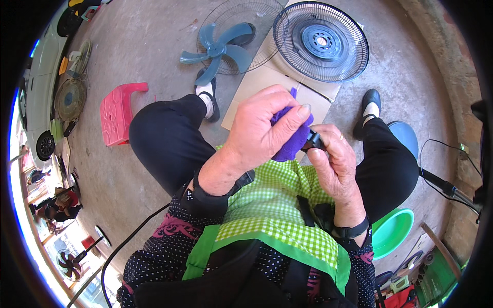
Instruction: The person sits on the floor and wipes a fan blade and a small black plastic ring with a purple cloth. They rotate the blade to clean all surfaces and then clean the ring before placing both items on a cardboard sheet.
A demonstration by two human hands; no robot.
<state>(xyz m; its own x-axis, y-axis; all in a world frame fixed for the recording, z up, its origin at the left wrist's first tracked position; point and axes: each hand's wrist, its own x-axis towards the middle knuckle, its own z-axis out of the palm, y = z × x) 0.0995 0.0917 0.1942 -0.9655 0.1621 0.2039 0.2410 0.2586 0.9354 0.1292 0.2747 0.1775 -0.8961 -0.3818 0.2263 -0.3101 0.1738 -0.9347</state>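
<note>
A: L hand (264, 126) pos.?
B: Fingers (267, 98) curled, thumb (292, 122) angled fwd & R.
A: R hand (335, 161)?
B: Pinching, thumb opp. bent fingers, just beside L.
A: F'arms (215, 177)?
B: Both fwd, converging; knees (151, 128) bent, wide apart.

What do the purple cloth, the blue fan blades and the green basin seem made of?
Purple cloth: perhaps microfibre, matte with soft folds. Blue fan blades: likely plastic, slightly glossy, smoothly curved. Green basin: probably plastic, smooth and evenly coloured.
</note>
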